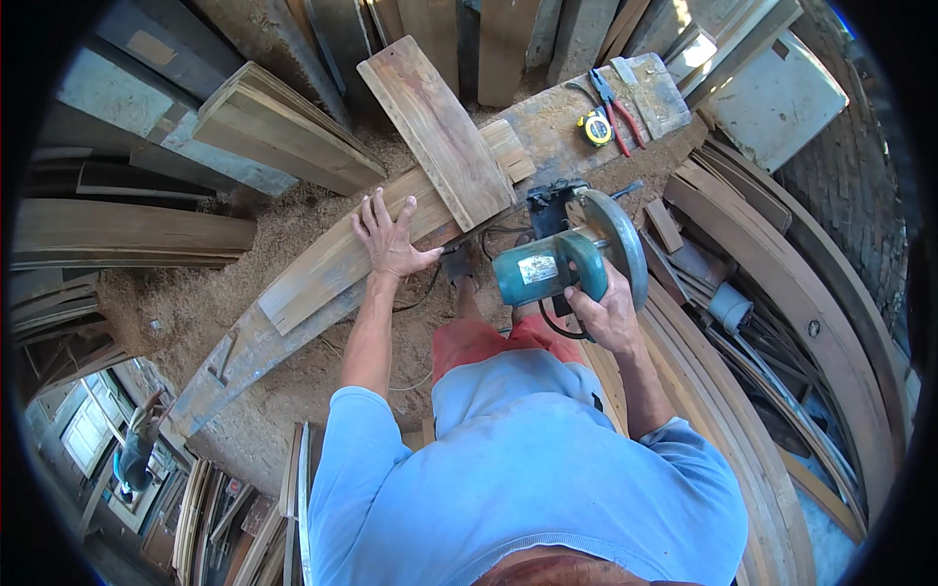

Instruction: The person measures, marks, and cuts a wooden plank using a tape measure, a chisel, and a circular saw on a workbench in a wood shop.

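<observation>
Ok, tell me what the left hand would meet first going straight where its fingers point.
The left hand, resting on the pale wooden board, would likely meet the near end of the stacked wooden planks beyond the board's far edge; their relative height is unclear.

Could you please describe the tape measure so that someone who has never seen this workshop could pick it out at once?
Find the long, worn plank slanting from lower left to upper right. Near its upper-right end lie red-handled pliers, and the tape measure sits just to their left. It is compact, rounded and mostly yellow, unlike the long, slim pliers.
</observation>
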The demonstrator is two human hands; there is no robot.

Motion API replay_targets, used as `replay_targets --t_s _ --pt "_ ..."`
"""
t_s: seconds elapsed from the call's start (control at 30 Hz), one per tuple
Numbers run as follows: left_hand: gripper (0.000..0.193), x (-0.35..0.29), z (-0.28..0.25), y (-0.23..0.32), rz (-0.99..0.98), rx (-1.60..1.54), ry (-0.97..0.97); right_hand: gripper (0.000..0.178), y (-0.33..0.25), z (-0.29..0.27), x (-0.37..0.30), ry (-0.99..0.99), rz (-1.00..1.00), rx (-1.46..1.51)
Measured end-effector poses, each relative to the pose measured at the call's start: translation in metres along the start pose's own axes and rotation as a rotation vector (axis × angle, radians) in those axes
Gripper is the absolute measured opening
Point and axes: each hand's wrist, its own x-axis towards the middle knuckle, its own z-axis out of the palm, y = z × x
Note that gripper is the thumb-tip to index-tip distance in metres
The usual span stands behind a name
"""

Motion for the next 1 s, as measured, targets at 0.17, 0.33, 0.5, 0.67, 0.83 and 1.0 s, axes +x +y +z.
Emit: replay_targets --t_s 0.17,0.33,0.5,0.67,0.83,1.0 --pt "0.118 0.001 0.000 0.000 0.007 -0.002 -0.002 0.034 0.002 -0.005 0.002 0.029 -0.013 0.012" --pt "0.118 0.000 0.001 -0.001 0.013 -0.015 0.008 0.035 -0.013 0.002 0.008 -0.017 -0.026 0.031" --pt "0.123 -0.001 0.001 -0.002 0.004 0.008 -0.007 0.036 -0.021 0.016 0.020 -0.097 -0.059 0.000" --pt "0.116 0.001 -0.004 0.003 -0.039 -0.003 -0.049 0.033 -0.018 0.039 0.038 -0.153 -0.094 0.003" --pt "0.114 0.000 0.000 0.000 -0.044 -0.032 -0.027 0.032 -0.024 0.057 0.053 -0.189 -0.135 -0.035" --pt "0.107 0.000 0.001 -0.001 -0.050 -0.050 -0.022 0.032 -0.022 0.070 0.060 -0.223 -0.166 -0.091"
